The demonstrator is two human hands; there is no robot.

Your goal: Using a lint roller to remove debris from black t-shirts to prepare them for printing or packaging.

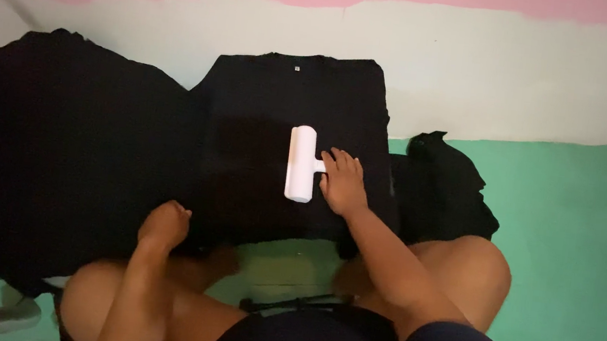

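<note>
My right hand [342, 184] grips the white lint roller [301, 163] on the folded black shirt [264, 113] lying on the floor [576, 247]. My left hand [164, 225], closed, pins the hem. I'd roll straight, with even pressure, holding the cloth taut.

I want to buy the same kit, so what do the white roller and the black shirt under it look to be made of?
The white roller looks like smooth, matte plastic, its drum probably wrapped in paper sheets: an even, hard-edged cylinder with a short handle under the right hand. The black shirt seems a soft knit fabric, perhaps cotton: dull, no shine, lying limp and flat.
</note>
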